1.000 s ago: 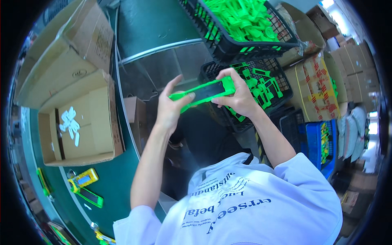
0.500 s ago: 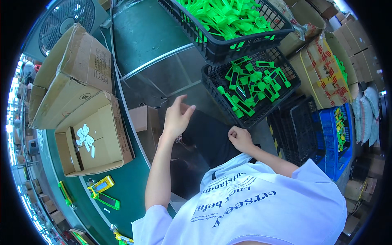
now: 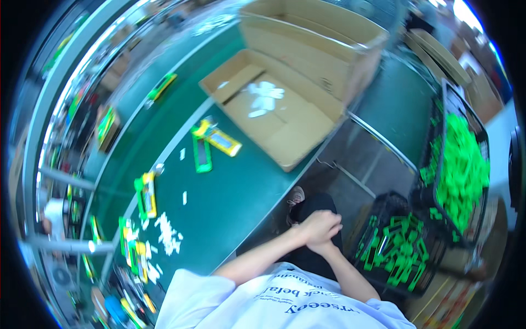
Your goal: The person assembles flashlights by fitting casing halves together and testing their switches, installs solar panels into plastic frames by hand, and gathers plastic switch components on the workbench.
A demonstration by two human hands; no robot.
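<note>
My left hand and my right hand meet in front of my lap, beside the table's edge. The left lies over the right, its fingers curled in, with motion blur on them. Whether anything is between the hands is hidden, and the right hand's fingers are mostly covered. To the right of them stands a black crate with green plastic parts in it. Left of the hands is the green tabletop, where yellow and green plastic pieces lie apart from me.
An open cardboard box on the table holds small white pieces. More white pieces are scattered at the table's left. A higher black crate is heaped with green parts. A metal post rises at far left.
My view has swung left, bringing more of the table into sight. My hands were apart, the left with fingers spread and the right loosely closed; now they are together.
</note>
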